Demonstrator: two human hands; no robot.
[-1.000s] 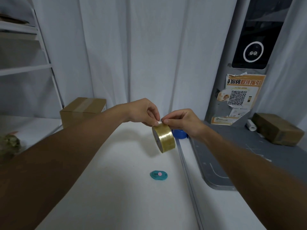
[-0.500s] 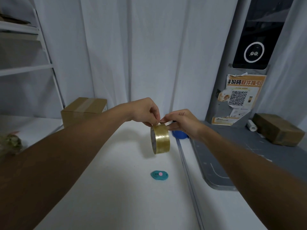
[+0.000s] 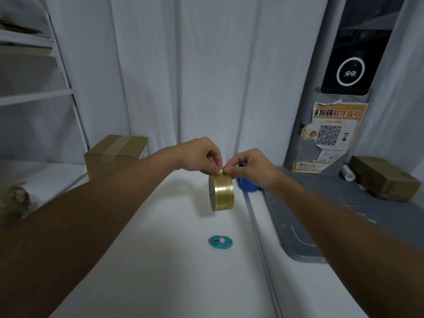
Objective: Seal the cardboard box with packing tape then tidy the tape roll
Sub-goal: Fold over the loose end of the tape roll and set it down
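Observation:
A roll of clear yellowish packing tape [image 3: 222, 192] hangs in the air above the white table [image 3: 160, 260], standing on edge. My left hand [image 3: 200, 155] and my right hand [image 3: 251, 167] both pinch the top of the roll, fingertips touching at the tape's loose end. A cardboard box [image 3: 114, 154] with a tape strip across its top sits at the back left of the table, apart from both hands.
A small teal cutter with a pink button [image 3: 220, 241] lies on the table below the roll. A blue round object [image 3: 246, 185] sits behind my right hand. A grey mat [image 3: 332, 221] covers the right side, with another brown box [image 3: 383, 177] and a small white roll [image 3: 347, 172].
The roll has turned and hangs straighter, shifted slightly left. Both hands stay pinched at its top edge.

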